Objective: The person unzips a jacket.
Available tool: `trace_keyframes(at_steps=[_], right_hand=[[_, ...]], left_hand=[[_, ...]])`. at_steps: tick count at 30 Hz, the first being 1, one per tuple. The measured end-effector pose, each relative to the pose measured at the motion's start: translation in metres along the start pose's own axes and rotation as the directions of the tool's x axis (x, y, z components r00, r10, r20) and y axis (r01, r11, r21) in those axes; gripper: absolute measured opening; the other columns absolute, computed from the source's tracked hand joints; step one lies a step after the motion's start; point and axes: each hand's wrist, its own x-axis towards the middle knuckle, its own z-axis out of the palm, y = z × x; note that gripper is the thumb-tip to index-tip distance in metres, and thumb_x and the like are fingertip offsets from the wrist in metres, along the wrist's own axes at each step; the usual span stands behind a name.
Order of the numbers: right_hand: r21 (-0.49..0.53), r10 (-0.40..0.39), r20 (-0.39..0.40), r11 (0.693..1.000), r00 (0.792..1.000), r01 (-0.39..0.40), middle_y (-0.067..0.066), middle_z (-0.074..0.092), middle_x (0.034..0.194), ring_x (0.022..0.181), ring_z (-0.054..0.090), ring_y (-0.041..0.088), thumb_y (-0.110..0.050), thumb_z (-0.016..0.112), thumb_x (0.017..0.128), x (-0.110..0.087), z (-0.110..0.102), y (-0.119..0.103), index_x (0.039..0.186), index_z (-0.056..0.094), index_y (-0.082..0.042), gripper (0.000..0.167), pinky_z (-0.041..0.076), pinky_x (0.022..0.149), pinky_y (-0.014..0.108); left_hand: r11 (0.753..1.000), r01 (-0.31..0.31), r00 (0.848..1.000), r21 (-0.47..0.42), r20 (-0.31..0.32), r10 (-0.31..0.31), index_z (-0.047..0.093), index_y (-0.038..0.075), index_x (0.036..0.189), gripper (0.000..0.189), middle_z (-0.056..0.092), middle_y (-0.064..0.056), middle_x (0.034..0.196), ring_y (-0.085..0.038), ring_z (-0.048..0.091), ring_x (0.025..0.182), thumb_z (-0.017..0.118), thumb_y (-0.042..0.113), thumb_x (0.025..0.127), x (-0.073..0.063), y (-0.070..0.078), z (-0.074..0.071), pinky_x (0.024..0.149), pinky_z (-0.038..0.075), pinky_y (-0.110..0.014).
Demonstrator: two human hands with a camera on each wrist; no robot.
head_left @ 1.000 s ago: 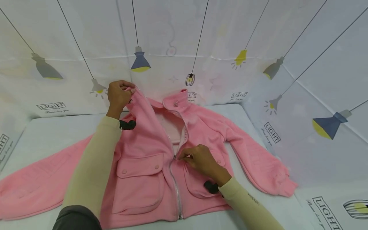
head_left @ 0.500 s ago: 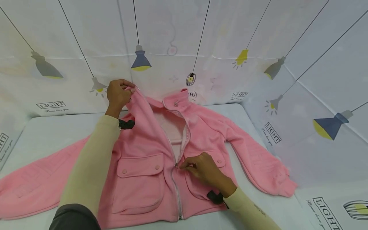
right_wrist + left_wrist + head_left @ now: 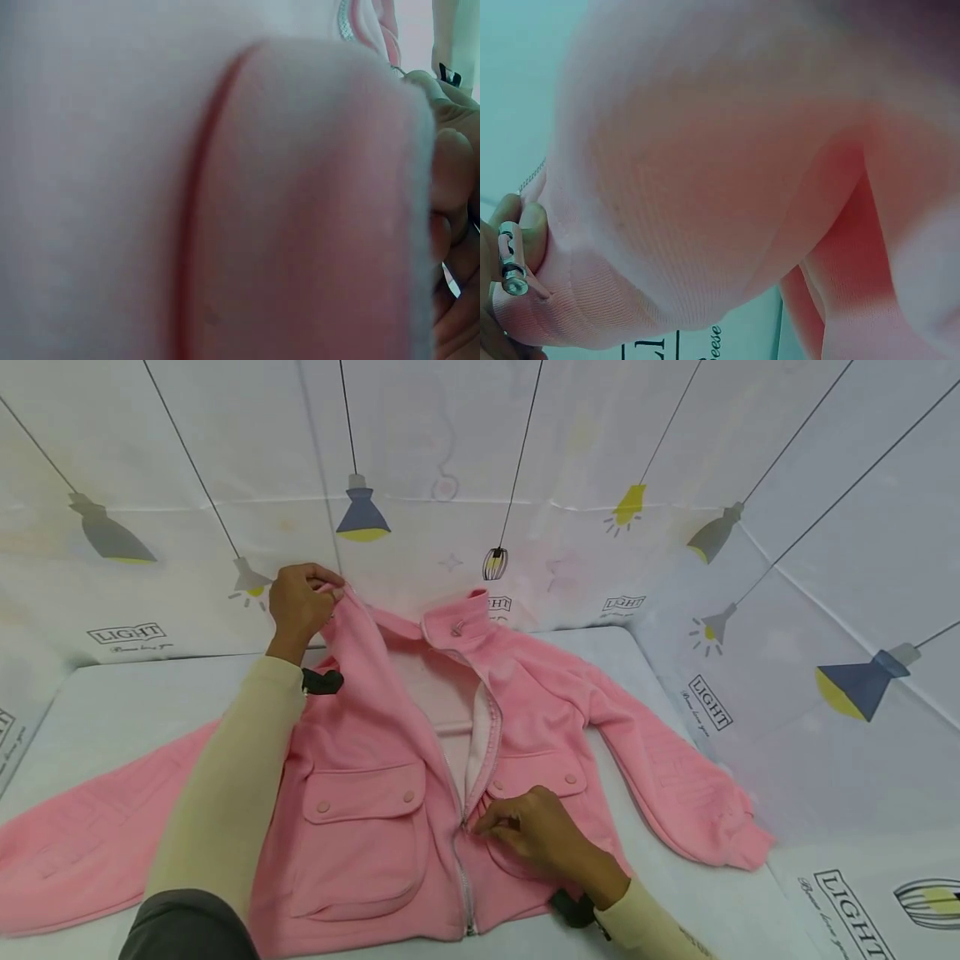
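Note:
A pink jacket lies front up, its zipper closed below and parted above, with the pale lining showing. My left hand pinches the left side of the collar and holds it raised; in the left wrist view its fingers grip the ribbed collar beside a metal cord stopper. At mid-front, the fingers of my right hand pinch the zipper pull at the slider. The pull itself is mostly hidden by the fingertips. Blurred pink cloth fills most of the right wrist view.
The jacket lies on a white table against a white wall sheet printed with lamps. One sleeve stretches out to the right; the other sleeve passes under my left forearm. Two flap pockets sit on the front.
My right hand has moved down the front with the zipper slider, and the opening above it has grown longer. The left hand keeps its grip on the collar, shifting slightly left.

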Motion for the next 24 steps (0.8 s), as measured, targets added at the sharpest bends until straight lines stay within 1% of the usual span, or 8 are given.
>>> trace_keyframes(at_steps=[5, 7, 9, 12, 14, 17, 20, 24], right_hand=[[0.026, -0.019, -0.013, 0.999, 1.000, 0.020, -0.013, 0.081, 0.084, 0.066, 0.058, -0.016, 0.002, 0.085, 0.083, -0.009, 0.003, 0.001, 0.092, 0.085, -0.020, 0.024, 0.036, 0.055, 0.005], [0.030, -0.029, -0.016, 0.999, 0.999, 0.030, -0.013, 0.082, 0.085, 0.068, 0.060, -0.016, 0.003, 0.084, 0.083, -0.013, 0.003, 0.000, 0.093, 0.085, -0.020, 0.025, 0.037, 0.056, 0.005], [0.032, -0.031, -0.013, 0.999, 0.999, 0.031, -0.013, 0.082, 0.085, 0.066, 0.055, -0.017, 0.004, 0.084, 0.082, -0.017, 0.003, 0.000, 0.093, 0.085, -0.020, 0.027, 0.036, 0.056, 0.005], [0.041, -0.037, -0.008, 0.998, 0.999, 0.037, -0.013, 0.082, 0.085, 0.065, 0.049, -0.019, 0.005, 0.085, 0.080, -0.023, 0.004, -0.002, 0.094, 0.086, -0.021, 0.030, 0.039, 0.057, 0.005], [0.046, -0.041, -0.010, 0.998, 0.999, 0.042, -0.014, 0.081, 0.084, 0.062, 0.041, -0.020, 0.008, 0.085, 0.078, -0.028, 0.005, -0.002, 0.093, 0.086, -0.021, 0.033, 0.037, 0.055, 0.004], [0.068, -0.050, -0.005, 0.996, 0.999, 0.050, -0.014, 0.081, 0.084, 0.063, 0.038, -0.021, 0.011, 0.084, 0.076, -0.034, 0.006, -0.004, 0.091, 0.086, -0.021, 0.036, 0.037, 0.054, 0.003], [0.115, -0.046, 0.018, 0.992, 0.999, 0.043, -0.014, 0.082, 0.086, 0.067, 0.047, -0.021, 0.010, 0.084, 0.079, -0.041, 0.007, -0.006, 0.091, 0.086, -0.021, 0.033, 0.041, 0.057, 0.004], [0.170, -0.030, 0.052, 0.985, 0.998, 0.020, -0.014, 0.082, 0.090, 0.082, 0.065, -0.015, 0.005, 0.085, 0.082, -0.050, 0.009, -0.010, 0.091, 0.085, -0.020, 0.027, 0.051, 0.066, 0.007]], left_hand=[[1.000, 0.002, 1.000, 0.023, 0.004, -0.002, 0.083, 0.013, 0.108, 0.016, 0.082, -0.012, 0.112, -0.010, 0.064, 0.080, 0.072, 0.019, 0.098, 0.000, 0.001, 0.000, 0.073, 0.046, -0.029], [0.999, 0.005, 1.000, 0.033, 0.006, -0.005, 0.083, 0.014, 0.108, 0.016, 0.082, -0.012, 0.112, -0.011, 0.065, 0.081, 0.072, 0.019, 0.098, -0.001, 0.002, 0.000, 0.074, 0.046, -0.029], [0.999, 0.003, 1.000, 0.038, 0.004, -0.003, 0.083, 0.014, 0.108, 0.016, 0.082, -0.012, 0.112, -0.012, 0.066, 0.082, 0.072, 0.019, 0.098, -0.001, 0.003, -0.001, 0.075, 0.046, -0.030], [0.999, -0.007, 1.000, 0.049, 0.000, 0.007, 0.083, 0.013, 0.108, 0.016, 0.082, -0.013, 0.111, -0.018, 0.068, 0.087, 0.072, 0.019, 0.098, -0.001, 0.003, -0.001, 0.075, 0.045, -0.031], [0.999, -0.010, 1.000, 0.051, -0.003, 0.011, 0.083, 0.013, 0.108, 0.016, 0.082, -0.013, 0.111, -0.023, 0.070, 0.092, 0.072, 0.019, 0.098, -0.001, 0.003, -0.002, 0.076, 0.044, -0.032], [0.998, -0.004, 1.000, 0.060, -0.004, 0.004, 0.083, 0.012, 0.109, 0.017, 0.081, -0.013, 0.113, -0.028, 0.072, 0.101, 0.072, 0.020, 0.099, 0.000, 0.003, -0.002, 0.079, 0.044, -0.033], [0.998, 0.006, 1.000, 0.068, -0.003, -0.006, 0.083, 0.012, 0.110, 0.018, 0.081, -0.013, 0.115, -0.029, 0.073, 0.109, 0.071, 0.021, 0.099, 0.001, 0.002, -0.002, 0.083, 0.043, -0.033], [0.997, 0.012, 1.000, 0.078, 0.004, -0.012, 0.083, 0.014, 0.111, 0.019, 0.081, -0.012, 0.116, -0.029, 0.073, 0.110, 0.071, 0.022, 0.099, 0.003, -0.001, -0.001, 0.084, 0.044, -0.034]])
